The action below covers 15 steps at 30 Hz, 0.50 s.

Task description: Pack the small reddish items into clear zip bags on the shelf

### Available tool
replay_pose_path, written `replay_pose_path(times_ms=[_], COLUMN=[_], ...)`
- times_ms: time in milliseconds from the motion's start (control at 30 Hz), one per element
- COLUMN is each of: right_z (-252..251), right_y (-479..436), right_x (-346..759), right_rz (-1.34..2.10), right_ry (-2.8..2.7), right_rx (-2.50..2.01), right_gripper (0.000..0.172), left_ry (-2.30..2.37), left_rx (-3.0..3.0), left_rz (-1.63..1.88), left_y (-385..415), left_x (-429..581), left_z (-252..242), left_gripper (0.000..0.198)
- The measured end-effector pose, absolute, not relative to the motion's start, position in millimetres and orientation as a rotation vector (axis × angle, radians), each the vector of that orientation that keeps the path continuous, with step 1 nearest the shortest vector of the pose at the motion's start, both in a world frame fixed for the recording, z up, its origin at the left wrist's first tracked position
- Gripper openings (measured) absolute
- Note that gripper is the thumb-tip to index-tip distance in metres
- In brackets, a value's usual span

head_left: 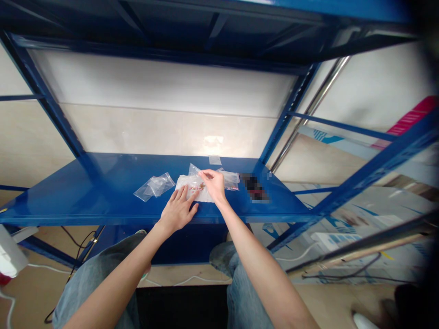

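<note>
My left hand (pixel 177 209) lies with its fingers spread, the fingertips resting on a crumpled white sheet, perhaps tissue (pixel 205 196). Small reddish and brownish bits (pixel 196 187) lie on that sheet, too small to name. Over it, my right hand (pixel 214 183) pinches a small clear plastic bag (pixel 194 169) between thumb and fingers. The bag's lower part is partly hidden by the hand. Just right of this hand lie more clear plastic bags (pixel 230 177), with a reddish patterned strip under their near edge.
Several clear bags (pixel 155 186) lie loosely left of the sheet on the blue metal shelf (pixel 113 192). Another small bag (pixel 215 160) is at the back. A blurred-out dark object (pixel 254 187) sits on the right. An upper shelf (pixel 192 36) overhangs, with blue posts (pixel 290 109) at the sides.
</note>
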State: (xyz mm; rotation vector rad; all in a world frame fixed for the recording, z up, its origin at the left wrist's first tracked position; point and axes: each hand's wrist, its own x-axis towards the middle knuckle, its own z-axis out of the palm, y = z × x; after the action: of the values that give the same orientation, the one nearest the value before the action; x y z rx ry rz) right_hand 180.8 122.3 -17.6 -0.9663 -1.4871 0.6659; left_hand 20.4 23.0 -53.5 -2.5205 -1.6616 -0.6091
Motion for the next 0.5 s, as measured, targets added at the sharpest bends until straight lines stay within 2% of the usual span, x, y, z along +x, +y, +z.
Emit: replay_pose_path(times_ms=[233, 333, 433, 500], right_z=[-18, -18, -18, -18], right_y=[121, 116, 108, 100], right_x=[179, 180, 183, 184], right_rz=[0.642, 0.714, 0.758, 0.809], right_ry=[-1.373, -1.19, -1.022, -1.004], right_rx=[-0.919, -0.884, -0.903, -0.9], right_gripper=[0.036, 0.041, 0.045, 0.044], left_ry=[-1.66, -1.652, -1.699, -1.799], left_rx=[-2.5, -2.503, -2.494, -2.385], left_rz=[-0.511, -0.607, -0.96, -1.401], left_y=[23, 23, 23, 22], left_x=[22, 21, 18, 15], left_z=[-54, -52, -44, -36], left_gripper=[0.055, 0.055, 0.046, 0.036])
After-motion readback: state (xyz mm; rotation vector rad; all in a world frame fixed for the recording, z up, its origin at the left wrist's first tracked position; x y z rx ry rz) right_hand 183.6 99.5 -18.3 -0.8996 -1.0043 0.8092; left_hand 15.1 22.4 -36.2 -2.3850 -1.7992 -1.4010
